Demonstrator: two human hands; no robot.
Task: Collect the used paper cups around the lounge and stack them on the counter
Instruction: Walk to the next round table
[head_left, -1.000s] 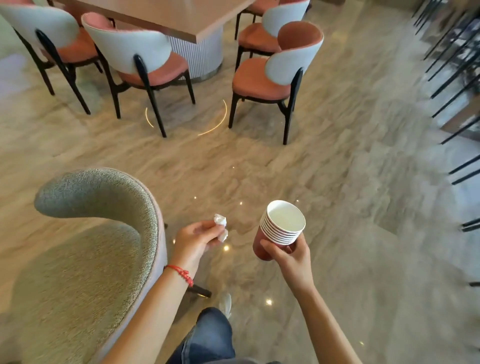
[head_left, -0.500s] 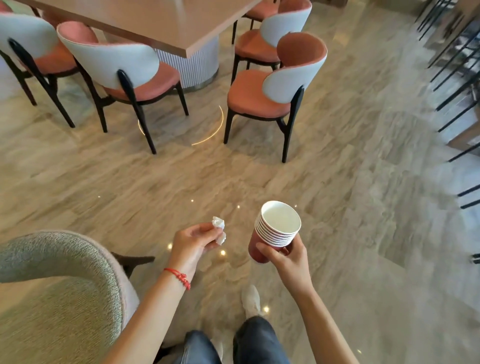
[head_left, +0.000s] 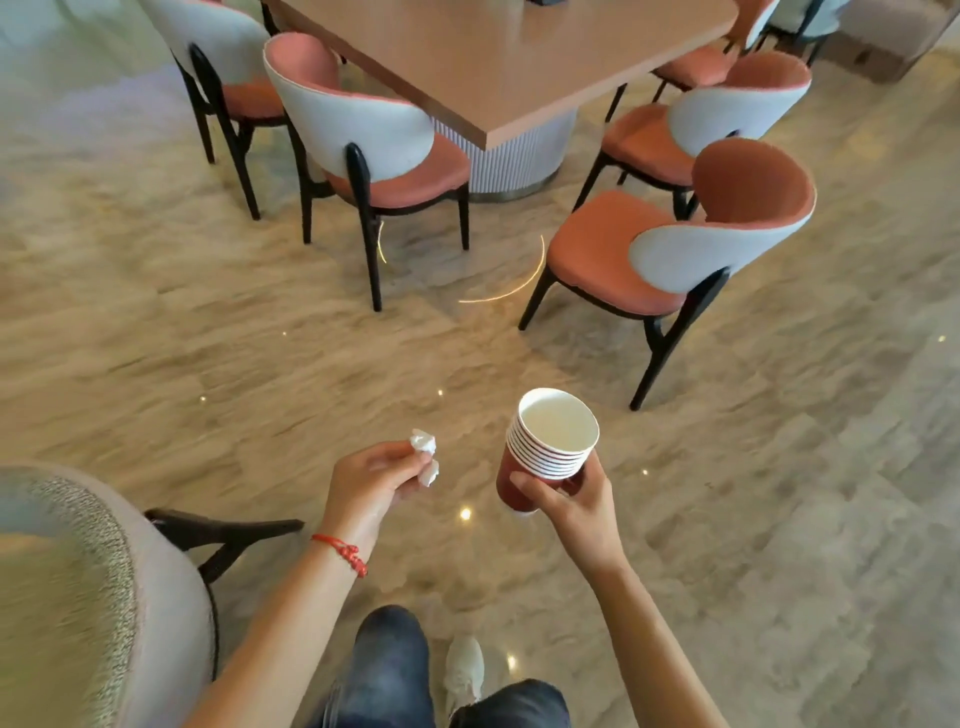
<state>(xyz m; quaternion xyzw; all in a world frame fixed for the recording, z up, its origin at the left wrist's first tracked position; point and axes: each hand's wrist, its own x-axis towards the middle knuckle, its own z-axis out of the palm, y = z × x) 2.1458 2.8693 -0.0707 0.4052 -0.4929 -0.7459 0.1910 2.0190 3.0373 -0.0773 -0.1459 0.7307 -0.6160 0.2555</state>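
Note:
A stack of several red paper cups (head_left: 550, 447) with white insides is held upright in my right hand (head_left: 574, 501), whose fingers wrap the lower cups. To its left, my left hand (head_left: 371, 483) pinches a crumpled white tissue (head_left: 425, 454) between thumb and fingers. A red string bracelet sits on the left wrist. Both hands hover above the polished floor, a short gap apart. No counter is in view.
A wooden table (head_left: 519, 57) on a ribbed white base stands ahead, ringed by several orange-and-white chairs (head_left: 670, 260). A grey upholstered armchair (head_left: 78, 587) fills the lower left. My legs and a white shoe (head_left: 465, 670) show at the bottom.
I have walked forward: the grey armchair has slid to the lower left and the table and chairs have drawn nearer. Both hands keep their hold on tissue and cups.

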